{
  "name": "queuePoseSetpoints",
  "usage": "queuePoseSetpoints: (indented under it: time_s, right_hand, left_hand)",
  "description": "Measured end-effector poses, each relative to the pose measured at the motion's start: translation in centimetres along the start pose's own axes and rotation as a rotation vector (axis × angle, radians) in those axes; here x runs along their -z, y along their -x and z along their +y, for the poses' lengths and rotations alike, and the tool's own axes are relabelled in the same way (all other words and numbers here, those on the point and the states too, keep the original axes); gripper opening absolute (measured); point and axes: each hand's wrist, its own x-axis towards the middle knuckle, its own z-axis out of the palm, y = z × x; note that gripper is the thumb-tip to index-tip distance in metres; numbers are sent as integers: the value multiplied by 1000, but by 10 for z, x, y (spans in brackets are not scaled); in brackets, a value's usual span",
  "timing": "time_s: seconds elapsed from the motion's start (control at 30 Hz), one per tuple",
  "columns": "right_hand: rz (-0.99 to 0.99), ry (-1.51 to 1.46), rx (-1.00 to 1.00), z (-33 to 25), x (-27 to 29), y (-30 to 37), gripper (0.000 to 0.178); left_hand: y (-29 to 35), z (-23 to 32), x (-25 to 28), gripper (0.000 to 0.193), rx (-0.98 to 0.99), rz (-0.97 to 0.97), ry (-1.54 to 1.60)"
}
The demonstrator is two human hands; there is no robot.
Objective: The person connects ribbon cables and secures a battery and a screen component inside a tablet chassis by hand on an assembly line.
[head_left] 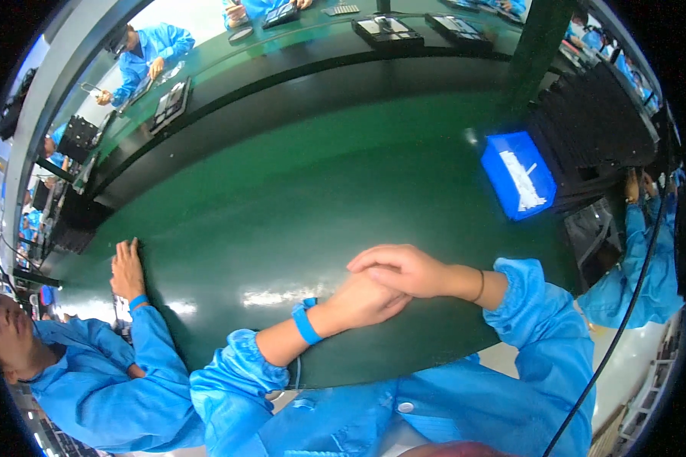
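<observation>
My two hands rest together above the near edge of the green table (282, 228). My right hand (408, 270) lies over the top of my left hand (362, 303), with its fingers folded across it. The left hand's fingers are pressed together and partly covered by the right; no object shows in either hand. A blue band with a cord (306, 323) circles my left wrist, and a thin dark band (479, 286) my right.
To the right, a blue bin (499, 183) holds white strips, beside a stack of black trays (594, 126). A co-worker's hand (128, 270) rests on the table at left. A raised shelf (297, 65) along the back carries dark devices (389, 30). A black cable (625, 327) hangs at right.
</observation>
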Motion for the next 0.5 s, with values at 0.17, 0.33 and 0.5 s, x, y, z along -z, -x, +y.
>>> queuePoseSetpoints:
  time_s: [0.17, 0.33, 0.5]
  right_hand:
    - [200, -64, -15, -38, 23, -27, 27]
    - [503, 44, 644, -135, 51, -45, 49]
    - [583, 120, 874, -171, 56, -33, 54]
  left_hand:
    - [-7, 5, 10, 32, 22, -94, -75]
    - [-34, 68, 53, 30, -7, 14, 100]
    - [-17, 98, 79, 31, 33, 98, 83]
